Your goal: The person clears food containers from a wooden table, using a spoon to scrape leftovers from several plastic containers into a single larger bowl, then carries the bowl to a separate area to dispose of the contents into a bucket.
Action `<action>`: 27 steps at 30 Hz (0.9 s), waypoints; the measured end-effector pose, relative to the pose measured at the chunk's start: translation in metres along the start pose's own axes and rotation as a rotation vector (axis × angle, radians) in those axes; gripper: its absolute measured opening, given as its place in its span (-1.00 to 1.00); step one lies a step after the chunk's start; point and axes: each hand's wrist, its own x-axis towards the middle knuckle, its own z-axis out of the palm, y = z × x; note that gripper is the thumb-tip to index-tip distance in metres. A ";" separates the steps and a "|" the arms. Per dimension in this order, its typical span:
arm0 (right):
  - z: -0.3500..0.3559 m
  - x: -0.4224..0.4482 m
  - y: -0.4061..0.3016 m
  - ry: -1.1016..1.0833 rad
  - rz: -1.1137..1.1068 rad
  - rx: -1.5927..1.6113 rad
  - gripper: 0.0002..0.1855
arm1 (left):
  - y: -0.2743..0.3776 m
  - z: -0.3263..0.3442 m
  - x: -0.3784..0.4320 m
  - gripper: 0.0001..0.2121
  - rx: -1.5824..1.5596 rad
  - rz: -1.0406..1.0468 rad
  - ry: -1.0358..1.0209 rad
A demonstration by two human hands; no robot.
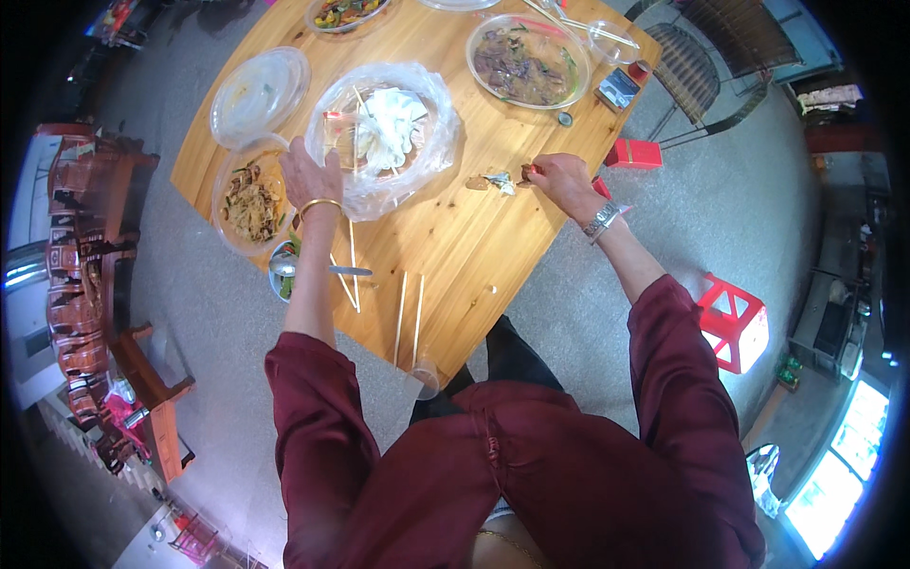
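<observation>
My left hand (313, 174) is at the near left edge of a clear plastic bag (434, 167), its thumb apart from its fingers. Whether it grips the plastic cannot be made out. Inside the spread bag lie crumpled white tissues (391, 128) and wooden chopsticks. Just left of that hand is a clear plastic bowl of noodle-like food (252, 206). My right hand (565, 186), with a metal watch at the wrist, pinches a small brown scrap (527, 174) near the table's right edge. Beside it on the wood are a brown scrap (477, 183) and a crumpled silvery scrap (500, 182).
On the wooden table (455, 249) are a bowl of brown food in sauce (526, 64), stacked clear lids (259, 92), loose chopsticks (419, 320) and a small box (617, 89). A clear cup (424, 377) lies at the near corner. A red stool (732, 323) stands right.
</observation>
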 end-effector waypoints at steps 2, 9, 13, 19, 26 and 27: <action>-0.011 -0.002 -0.006 0.027 0.028 0.118 -0.73 | -0.001 -0.011 -0.010 -0.58 0.026 0.109 0.011; -0.010 -0.006 -0.007 -0.006 -0.101 -0.083 -0.68 | 0.040 -0.018 -0.061 -0.73 -0.178 0.450 0.018; -0.018 -0.004 -0.002 -0.054 -0.056 0.051 -0.59 | 0.090 -0.002 -0.108 -0.64 -0.254 0.474 -0.368; -0.014 0.000 0.008 -0.038 -0.079 0.102 -0.63 | 0.129 0.058 -0.121 -0.52 -0.008 0.191 -0.704; 0.024 -0.008 -0.022 -0.019 0.070 0.366 -0.72 | 0.140 0.107 -0.124 -0.63 -0.232 -0.043 -0.597; 0.025 -0.009 -0.026 -0.088 0.126 0.530 -0.68 | 0.137 0.111 -0.122 -0.64 -0.290 -0.110 -0.581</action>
